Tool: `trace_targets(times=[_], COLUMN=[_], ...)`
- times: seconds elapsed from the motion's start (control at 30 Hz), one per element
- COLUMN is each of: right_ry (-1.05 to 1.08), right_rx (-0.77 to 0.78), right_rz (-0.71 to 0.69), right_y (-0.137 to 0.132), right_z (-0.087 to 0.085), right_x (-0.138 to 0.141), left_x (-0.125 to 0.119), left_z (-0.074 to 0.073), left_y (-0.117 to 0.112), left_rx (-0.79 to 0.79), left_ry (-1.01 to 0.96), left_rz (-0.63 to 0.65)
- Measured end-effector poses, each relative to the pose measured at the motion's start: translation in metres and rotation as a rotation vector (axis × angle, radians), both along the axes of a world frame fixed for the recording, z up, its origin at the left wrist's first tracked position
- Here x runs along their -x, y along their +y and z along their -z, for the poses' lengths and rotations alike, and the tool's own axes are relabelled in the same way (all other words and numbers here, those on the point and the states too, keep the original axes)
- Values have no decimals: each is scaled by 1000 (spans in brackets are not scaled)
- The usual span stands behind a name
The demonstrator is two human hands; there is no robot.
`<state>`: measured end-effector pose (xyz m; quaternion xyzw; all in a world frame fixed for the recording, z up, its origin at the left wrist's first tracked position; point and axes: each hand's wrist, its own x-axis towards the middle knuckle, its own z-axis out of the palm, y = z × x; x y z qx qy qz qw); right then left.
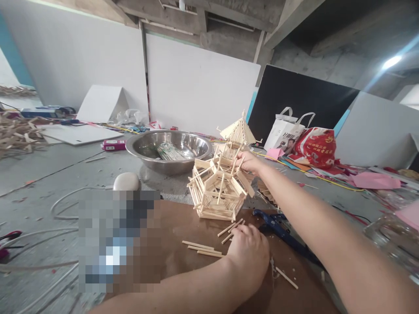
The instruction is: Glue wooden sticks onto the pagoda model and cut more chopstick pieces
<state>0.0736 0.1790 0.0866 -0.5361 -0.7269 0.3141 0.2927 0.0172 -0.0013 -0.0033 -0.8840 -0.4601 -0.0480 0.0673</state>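
A small tower built of pale wooden sticks point(220, 185) stands on a brown sheet point(183, 226), with a pointed stick roof point(238, 131) on top. My right hand point(249, 163) reaches to its upper right side, fingers pinched on a stick of the model. Nearer to me, my left hand point(248, 255) rests on the brown sheet with its fingers curled down over several loose sticks point(229, 231). More loose sticks point(202, 248) lie just left of that hand.
A steel bowl point(170, 150) holding a bundle of sticks sits behind the model. Blue pliers point(278, 229) lie under my right forearm. A white shopping bag point(286, 131) and a red bag point(316, 146) stand at the back right. Stick scraps pile up at far left.
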Motion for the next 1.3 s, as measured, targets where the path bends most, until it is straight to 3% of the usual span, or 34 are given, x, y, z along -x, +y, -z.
trace_targets(times=[0.27, 0.5, 0.77, 0.87, 1.07, 1.13, 1.23, 1.3], right_ry=[-109, -187, -214, -278, -383, -381, -491, -543], right_rx=[-25, 34, 20, -92, -610, -642, -488, -423], right_rz=[217, 137, 36, 87, 317, 214, -106, -214], right_y=[-10, -15, -25, -35, -87, -108, -133, -144], right_z=[1, -5, -6, -11, -18, -8, 16, 31], right_x=[-10, -8, -14, -19, -46, -53, -56, -55], left_x=[-4, -4, -10, -11, -12, -13, -15, -16], left_z=[6, 6, 9, 13, 11, 9, 10, 13], left_y=[-3, -2, -17, -23, -30, -31, -33, -36], left_rx=[61, 126, 128, 96, 85, 98, 106, 90], left_ry=[6, -19, 53, 86, 116, 132, 144, 142], left_rz=[-20, -93, -23, 34, 98, 94, 71, 79])
